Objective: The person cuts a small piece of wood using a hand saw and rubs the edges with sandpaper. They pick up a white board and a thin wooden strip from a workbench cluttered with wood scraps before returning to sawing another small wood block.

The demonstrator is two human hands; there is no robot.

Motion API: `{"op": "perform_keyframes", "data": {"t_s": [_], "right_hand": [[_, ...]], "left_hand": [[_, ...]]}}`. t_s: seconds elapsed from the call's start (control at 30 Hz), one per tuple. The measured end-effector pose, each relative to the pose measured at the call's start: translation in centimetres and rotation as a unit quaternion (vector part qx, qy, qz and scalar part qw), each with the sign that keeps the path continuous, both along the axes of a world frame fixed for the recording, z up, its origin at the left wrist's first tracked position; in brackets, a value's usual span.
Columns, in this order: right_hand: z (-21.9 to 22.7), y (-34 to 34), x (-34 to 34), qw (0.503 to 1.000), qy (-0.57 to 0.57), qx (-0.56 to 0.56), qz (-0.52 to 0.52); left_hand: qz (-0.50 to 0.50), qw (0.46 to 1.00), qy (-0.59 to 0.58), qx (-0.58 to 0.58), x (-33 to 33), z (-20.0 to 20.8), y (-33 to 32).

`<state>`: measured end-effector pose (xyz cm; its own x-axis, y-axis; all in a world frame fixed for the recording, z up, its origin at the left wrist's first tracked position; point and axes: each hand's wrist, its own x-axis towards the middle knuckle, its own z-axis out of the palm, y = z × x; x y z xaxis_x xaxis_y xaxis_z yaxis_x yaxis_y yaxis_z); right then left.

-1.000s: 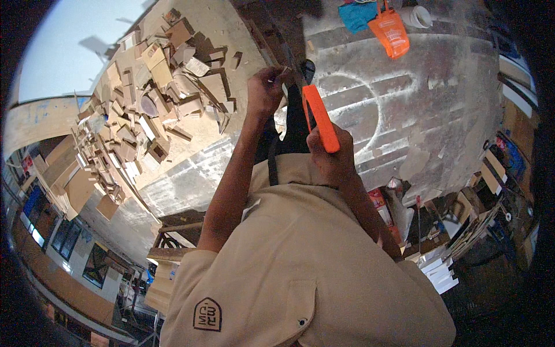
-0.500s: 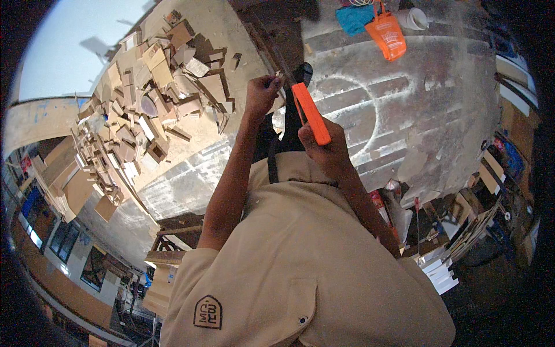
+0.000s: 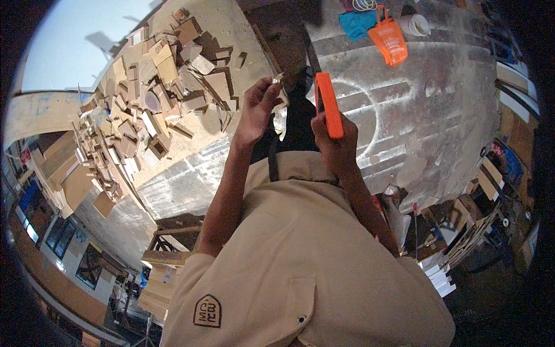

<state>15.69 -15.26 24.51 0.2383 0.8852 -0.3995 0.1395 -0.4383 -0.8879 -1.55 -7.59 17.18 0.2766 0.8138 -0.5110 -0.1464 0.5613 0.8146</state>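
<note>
My right hand point(image 3: 337, 141) is wrapped round the bright orange handle point(image 3: 328, 107) of what looks like a handsaw. Its dark, narrow blade point(image 3: 313, 56) points away from me and is hard to make out against the dark area behind it. To the left, my left hand point(image 3: 258, 110) pinches a small pale piece point(image 3: 278, 78), perhaps a wood scrap, between thumb and fingers. The two hands are apart, at about the same height in front of my waist. Just below the left fingers, a whitish patch shows beside my dark trousers.
A large heap of wood offcuts point(image 3: 156, 95) covers the pale board at the left. On the concrete floor at the far right lie an orange bag point(image 3: 388, 41), a teal cloth point(image 3: 356, 24) and a white bucket point(image 3: 417, 25). A wooden rack point(image 3: 167, 248) stands close by my left side.
The saw has shifted right, away from my left hand, and its handle now stands more upright. My left hand has turned, bringing the small pale piece in its fingers into sight.
</note>
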Motion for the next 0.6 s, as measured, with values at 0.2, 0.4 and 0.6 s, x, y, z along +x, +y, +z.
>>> {"op": "perform_keyframes", "data": {"t_s": [0.2,0.4,0.6], "right_hand": [[1.7,3.9,-1.0,0.997,-0.04,0.063,0.001],[2.0,4.3,-0.7,0.993,-0.051,0.102,0.026],[2.6,4.2,-0.5,0.985,-0.109,0.119,0.06]], "left_hand": [[-0.031,0.997,0.021,0.072,1.1,7.0,-0.6],[-0.035,0.998,0.027,0.035,1.3,8.8,-1.3],[-0.061,0.996,0.031,0.051,0.6,9.1,-1.3]]}}
